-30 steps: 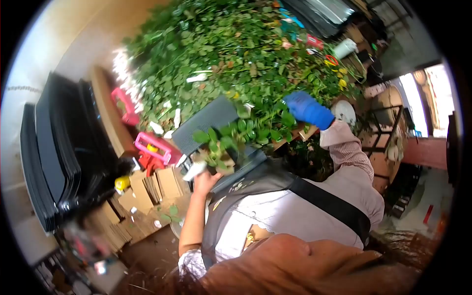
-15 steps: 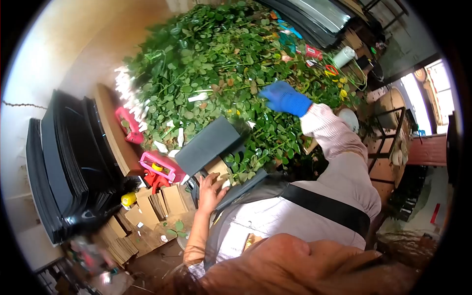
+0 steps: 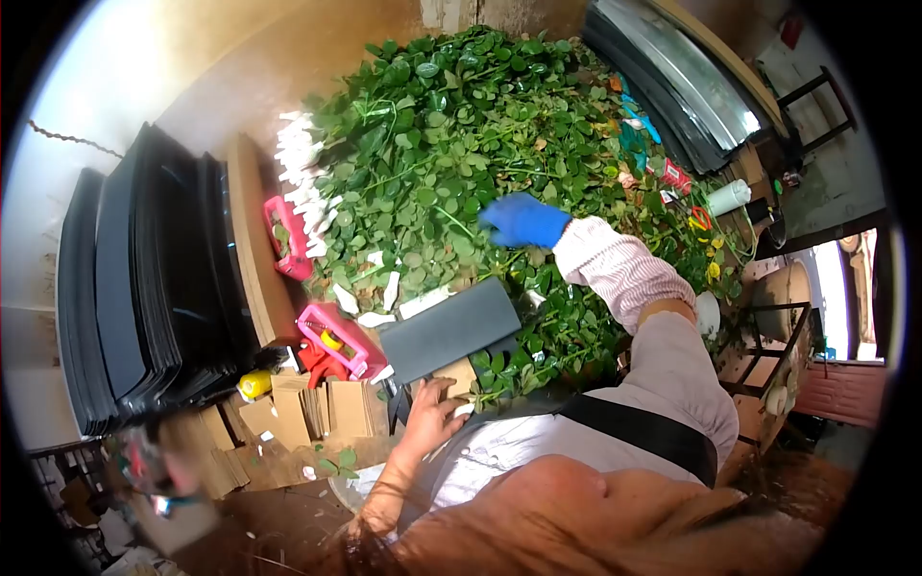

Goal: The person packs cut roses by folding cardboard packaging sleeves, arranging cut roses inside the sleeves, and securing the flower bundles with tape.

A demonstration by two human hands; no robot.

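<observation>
My right hand (image 3: 523, 221), in a blue knit glove, is over a broad heap of green leafy stems (image 3: 423, 144). Its fingers curl down among the leaves; whatever they grip is hidden. My bare left hand (image 3: 432, 420) lies at the near edge of the heap with its fingers apart, touching a piece of brown cardboard (image 3: 458, 374). A small white piece (image 3: 464, 410) shows by its fingertips; I cannot tell what it is. Just beyond that hand, a dark grey rectangular block (image 3: 449, 329) stands beside the leaves.
White-covered tips (image 3: 300, 173) line the heap's left side. Two pink plastic holders (image 3: 341, 341) are nearby. Folded cardboard pieces (image 3: 355, 408) and a yellow tape roll (image 3: 254, 385) lie at the near left. Black sheets (image 3: 163, 278) stand stacked at the left; orange-handled scissors (image 3: 701, 219) lie right.
My right hand has moved left across the leaves, and its fingers look more curled. My left hand stays by the cardboard. The head view has shifted, so the scene sits lower and farther right.
</observation>
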